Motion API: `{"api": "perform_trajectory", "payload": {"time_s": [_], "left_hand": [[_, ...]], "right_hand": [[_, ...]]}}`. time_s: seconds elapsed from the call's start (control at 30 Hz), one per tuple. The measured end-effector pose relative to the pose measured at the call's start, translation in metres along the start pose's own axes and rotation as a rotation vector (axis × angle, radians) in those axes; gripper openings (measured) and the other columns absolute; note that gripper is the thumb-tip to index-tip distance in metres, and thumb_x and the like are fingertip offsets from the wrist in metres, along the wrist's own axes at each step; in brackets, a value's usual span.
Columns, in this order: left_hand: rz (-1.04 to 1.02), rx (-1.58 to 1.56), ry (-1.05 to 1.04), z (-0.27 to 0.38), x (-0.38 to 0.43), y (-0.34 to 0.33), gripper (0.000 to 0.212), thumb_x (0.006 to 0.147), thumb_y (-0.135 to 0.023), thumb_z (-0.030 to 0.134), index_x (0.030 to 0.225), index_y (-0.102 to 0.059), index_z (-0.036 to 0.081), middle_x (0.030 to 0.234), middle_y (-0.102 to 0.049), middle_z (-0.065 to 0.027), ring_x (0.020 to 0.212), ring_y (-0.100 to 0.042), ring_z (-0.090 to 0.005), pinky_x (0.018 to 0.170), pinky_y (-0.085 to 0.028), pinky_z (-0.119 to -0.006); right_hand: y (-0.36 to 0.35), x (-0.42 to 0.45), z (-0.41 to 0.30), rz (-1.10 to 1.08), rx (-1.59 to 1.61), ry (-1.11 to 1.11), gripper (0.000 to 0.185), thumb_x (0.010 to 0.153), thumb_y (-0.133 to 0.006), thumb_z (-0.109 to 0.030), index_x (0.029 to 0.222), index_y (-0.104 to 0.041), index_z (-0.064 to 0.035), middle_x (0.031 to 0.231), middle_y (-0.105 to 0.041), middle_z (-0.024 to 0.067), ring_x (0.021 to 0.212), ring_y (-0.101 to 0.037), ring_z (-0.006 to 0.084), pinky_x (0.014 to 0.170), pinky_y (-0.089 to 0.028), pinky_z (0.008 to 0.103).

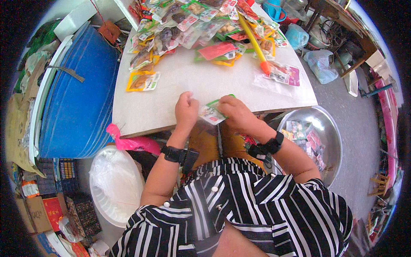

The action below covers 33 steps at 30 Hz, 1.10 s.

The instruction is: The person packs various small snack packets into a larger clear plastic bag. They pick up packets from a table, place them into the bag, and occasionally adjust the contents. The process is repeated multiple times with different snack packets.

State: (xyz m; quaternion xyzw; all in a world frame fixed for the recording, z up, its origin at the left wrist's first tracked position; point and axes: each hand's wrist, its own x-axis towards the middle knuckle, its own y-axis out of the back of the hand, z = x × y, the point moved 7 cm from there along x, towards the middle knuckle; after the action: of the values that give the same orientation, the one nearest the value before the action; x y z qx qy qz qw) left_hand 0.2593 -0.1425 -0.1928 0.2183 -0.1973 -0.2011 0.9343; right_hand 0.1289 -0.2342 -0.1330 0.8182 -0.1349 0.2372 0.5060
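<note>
At the near edge of the white table (179, 75), my right hand (233, 110) grips a small plastic food packet (212, 113) with green trim, held flat above the tabletop. My left hand (187, 109) is curled just left of the packet, its thumb and forefinger close together; whether it holds a thin edge of plastic cannot be told. A heap of flat food packets (192, 32) covers the far part of the table. A yellow stick with an orange tip (253, 40) lies over the heap's right side. One yellow-edged packet (142, 81) lies apart at the left.
A steel basin (332, 154) holding several packets stands at the lower right. At the lower left is a white tub lined with clear plastic (115, 189). A pink plastic bag (136, 143) hangs by the table's corner, and a large blue barrel (83, 96) stands left.
</note>
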Motion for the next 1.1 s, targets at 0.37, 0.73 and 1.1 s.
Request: {"api": "perform_trajectory", "payload": {"time_s": [0.37,0.73,1.1], "left_hand": [[-0.197,0.502,-0.068,0.047,0.01,0.013,0.027,0.067,-0.046,0.015,0.091,-0.049,0.003,0.077,-0.054,-0.0165,0.071,-0.052,-0.031,0.063,-0.041,-0.037],[-0.16,0.257,-0.058,0.023,-0.002,-0.022,0.027,0.068,-0.046,0.015,0.091,-0.048,0.001,0.069,-0.055,-0.0155,0.065,-0.053,-0.0284,0.058,-0.041,-0.036],[-0.101,0.169,-0.098,0.02,-0.004,-0.027,0.023,0.07,-0.047,0.012,0.09,-0.048,0.0,0.061,-0.054,-0.0125,0.055,-0.053,-0.0237,0.052,-0.041,-0.033]], "right_hand": [[0.046,-0.018,0.071,0.203,0.546,-0.692,0.015,0.072,-0.052,-0.008,0.086,-0.048,-0.0032,0.072,-0.054,0.0079,0.064,-0.054,0.0196,0.053,-0.043,0.0301],[-0.011,-0.015,0.064,0.565,1.42,-0.87,0.025,0.072,-0.049,0.0,0.096,-0.047,-0.0058,0.088,-0.055,0.0046,0.079,-0.055,0.0166,0.065,-0.047,0.0304],[-0.04,-0.012,0.067,0.569,1.39,-0.914,0.024,0.073,-0.048,-0.002,0.097,-0.046,-0.0053,0.089,-0.054,0.0054,0.077,-0.054,0.0169,0.066,-0.046,0.0308]]}}
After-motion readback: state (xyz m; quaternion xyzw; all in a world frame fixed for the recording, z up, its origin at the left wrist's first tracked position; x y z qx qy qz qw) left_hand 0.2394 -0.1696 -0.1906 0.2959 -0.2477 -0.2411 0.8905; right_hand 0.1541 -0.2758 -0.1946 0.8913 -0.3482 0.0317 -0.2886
